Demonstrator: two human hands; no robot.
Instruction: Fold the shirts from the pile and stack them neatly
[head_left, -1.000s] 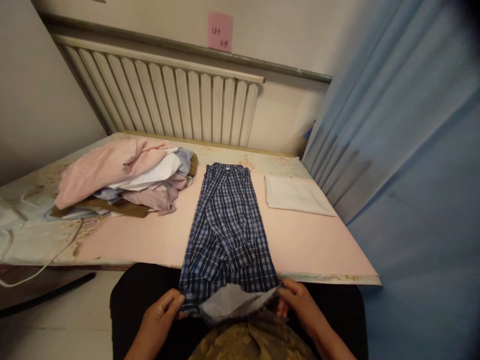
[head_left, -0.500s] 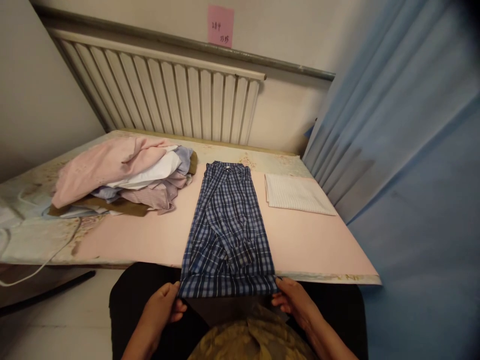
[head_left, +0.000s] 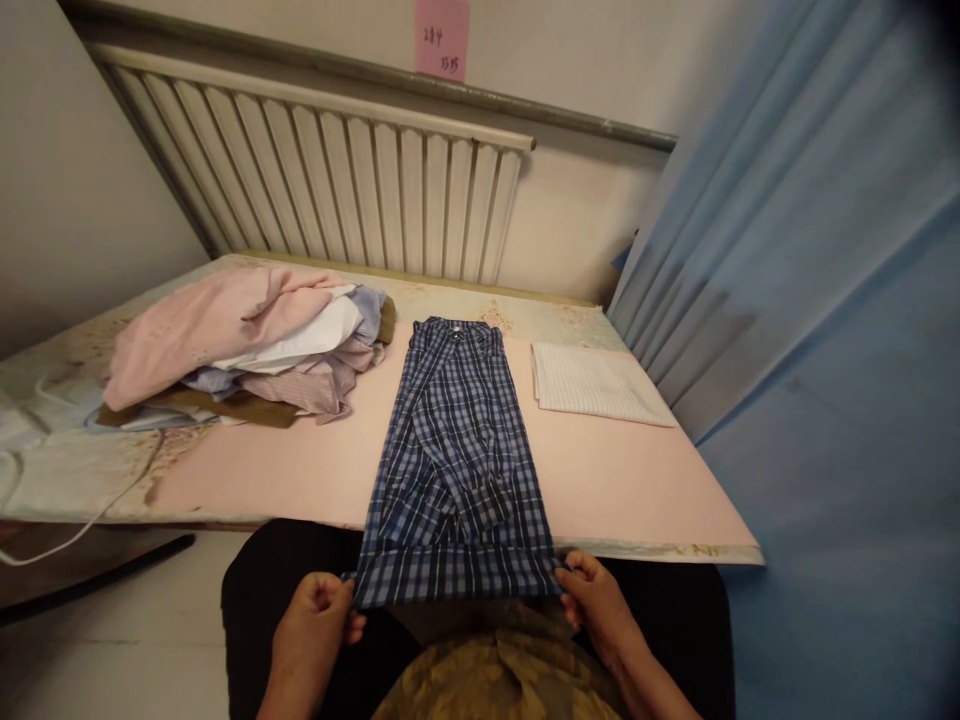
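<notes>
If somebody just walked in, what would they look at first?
Probably the blue checked shirt down the middle, its near corners pinched by the left hand and the right hand. Next might come the messy heap of clothes on the left of the table, then the big blue curtain on the right.

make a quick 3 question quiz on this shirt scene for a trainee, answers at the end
1. Which pattern is on the shirt: (a) plaid, (b) polka dots, (c) plain?
2. True or false: the clothes pile lies to the left of the shirt.
3. Where do the left hand and right hand hold the shirt?

Key: 1. a. 2. True. 3. At its near corners, one each.
</notes>
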